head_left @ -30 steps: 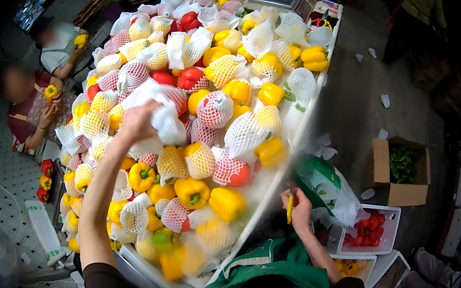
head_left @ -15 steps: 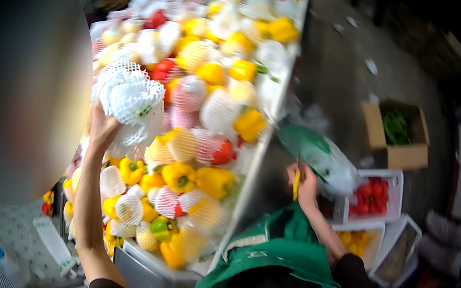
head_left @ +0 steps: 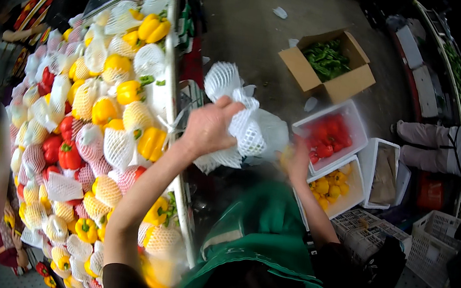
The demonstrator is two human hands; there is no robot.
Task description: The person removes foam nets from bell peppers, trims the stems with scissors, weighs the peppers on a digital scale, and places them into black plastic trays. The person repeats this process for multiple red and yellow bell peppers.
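Table edge (head_left: 169, 57) now crossed: left grip (head_left: 212, 125) clutches foam nets (head_left: 248, 126); right grip (head_left: 298, 162) blurred, can't tell.

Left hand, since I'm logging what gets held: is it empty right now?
No, the left hand grips a bunch of white foam netting.

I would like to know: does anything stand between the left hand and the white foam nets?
Nothing visible does. The left hand holds the foam nets directly. The pale plastic bag shows to the right of the nets, not between them and the hand.
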